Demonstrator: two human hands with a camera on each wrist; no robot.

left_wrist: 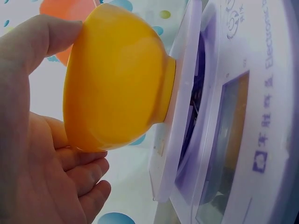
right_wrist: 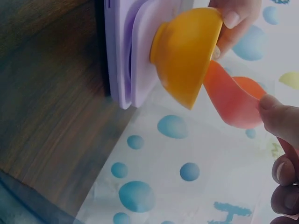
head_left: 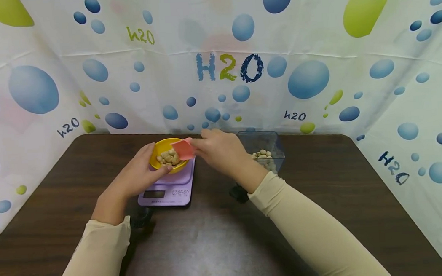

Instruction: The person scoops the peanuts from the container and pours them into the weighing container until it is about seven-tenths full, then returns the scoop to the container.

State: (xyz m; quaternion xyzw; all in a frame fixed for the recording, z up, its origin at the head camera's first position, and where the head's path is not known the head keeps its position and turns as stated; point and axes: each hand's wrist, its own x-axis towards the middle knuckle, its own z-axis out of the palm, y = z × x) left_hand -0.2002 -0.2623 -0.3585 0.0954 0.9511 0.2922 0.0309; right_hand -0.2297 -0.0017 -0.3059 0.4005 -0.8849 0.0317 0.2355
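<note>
A yellow bowl (head_left: 164,145) holding pale tan lumps (head_left: 168,157) stands on a lilac kitchen scale (head_left: 167,193). My left hand (head_left: 141,172) holds the bowl by its rim; in the left wrist view the thumb is at one side and the fingers (left_wrist: 88,177) at the other. A pink scoop (head_left: 185,149) is in my right hand (head_left: 222,151), its mouth tipped over the bowl's right edge. From the right wrist view, thumb and fingers grip the handle, and the scoop (right_wrist: 233,100) meets the bowl's rim.
Behind my right forearm a clear grey plastic box (head_left: 259,140) contains more pale round pieces (head_left: 262,154). All of it stands on a dark wooden table (head_left: 212,248). A white curtain (head_left: 214,33) with blue and green drops hangs along the far edge and sides.
</note>
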